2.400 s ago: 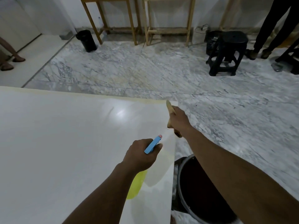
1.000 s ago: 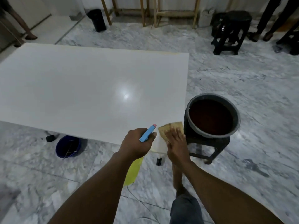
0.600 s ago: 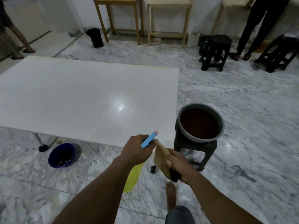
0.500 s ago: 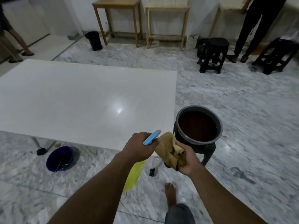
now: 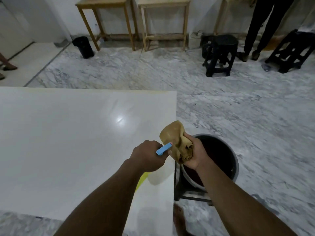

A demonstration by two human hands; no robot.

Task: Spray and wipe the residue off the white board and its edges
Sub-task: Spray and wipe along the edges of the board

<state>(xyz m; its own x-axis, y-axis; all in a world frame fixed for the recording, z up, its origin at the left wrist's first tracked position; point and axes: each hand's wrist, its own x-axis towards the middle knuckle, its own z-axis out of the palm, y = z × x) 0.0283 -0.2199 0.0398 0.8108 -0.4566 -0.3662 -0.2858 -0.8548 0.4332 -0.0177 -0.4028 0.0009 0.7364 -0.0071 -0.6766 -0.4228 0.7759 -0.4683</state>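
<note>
Tan cloth [image 5: 177, 142] bunched in raised right hand [image 5: 194, 155], palm up.

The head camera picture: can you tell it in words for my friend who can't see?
A person's left hand holds a yellow spray bottle with a blue nozzle, aimed at a tan cloth bunched in the right hand. Below lies a big white board; a dark bucket stands at its right edge.

Dark bucket [image 5: 219, 155] on a stool, black stools [image 5: 219, 55], wooden tables [image 5: 109, 19] beyond.
</note>
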